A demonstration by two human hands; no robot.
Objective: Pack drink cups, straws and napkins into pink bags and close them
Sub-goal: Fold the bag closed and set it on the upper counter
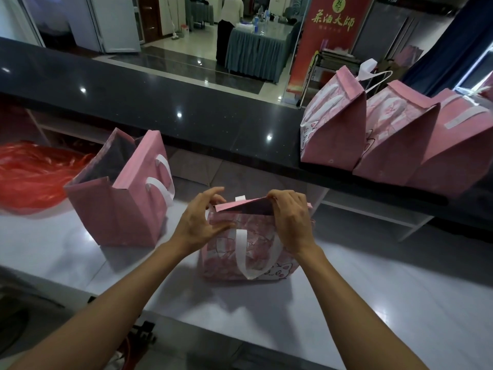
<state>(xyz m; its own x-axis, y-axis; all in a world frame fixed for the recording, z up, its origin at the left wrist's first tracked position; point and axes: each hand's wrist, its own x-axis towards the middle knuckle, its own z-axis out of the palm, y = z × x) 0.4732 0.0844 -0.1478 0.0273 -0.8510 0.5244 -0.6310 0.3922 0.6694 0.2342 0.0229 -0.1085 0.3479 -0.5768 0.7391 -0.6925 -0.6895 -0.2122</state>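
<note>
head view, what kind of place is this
Probably a drink shop's service counter: a long dark stone countertop, a red standing banner with gold Chinese lettering, and closed pink printed gift bags lined up on the counter.

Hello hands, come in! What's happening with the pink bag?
Left hand and right hand pinching front pink bag's folded top. Open bag stands left. Nothing blocking.

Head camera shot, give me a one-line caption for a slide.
Both hands fold shut the top of a pink bag on the white counter, an open bag beside it.
</note>
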